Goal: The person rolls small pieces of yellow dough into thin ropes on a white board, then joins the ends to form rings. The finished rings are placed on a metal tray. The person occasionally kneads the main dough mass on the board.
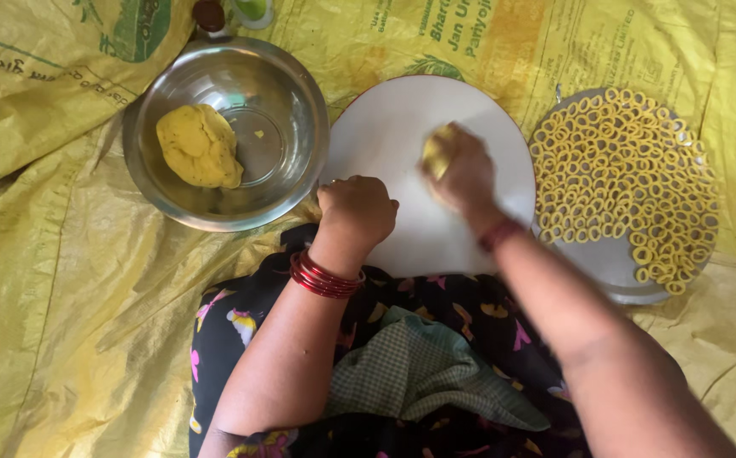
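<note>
Closed grip, right hand (pixel 463 174): fingers wrapped over a small lump of yellow dough (pixel 436 153), pressed down on the round white board (pixel 402 127); the hand is blurred, so finger placement cannot be told exactly. A dark red band sits on that wrist.

Left hand (pixel 357 208): curled into a loose fist, knuckles up, resting at the near-left edge of the same board; whether anything lies inside the fist cannot be told. A stack of red bangles (pixel 325 276) circles its wrist.

Round steel bowl (pixel 291 93): left of the board, just beside it. Contents: one larger mass of yellow dough (pixel 200 146), lying against the bowl's left inner wall, plus a few crumbs on the bare metal.

Round steel plate (pixel 614 263): right of the board, its rim close to the board's edge. Contents: many small yellow dough rings (pixel 622 170), packed close together over the far part; the near part is bare metal.

Yellow woven plastic sheeting (pixel 54 280): creased, printed, spread beneath everything.

Lap: black flowered cloth with a green checked cloth (pixel 419 373) lying on top, between the two forearms.
</note>
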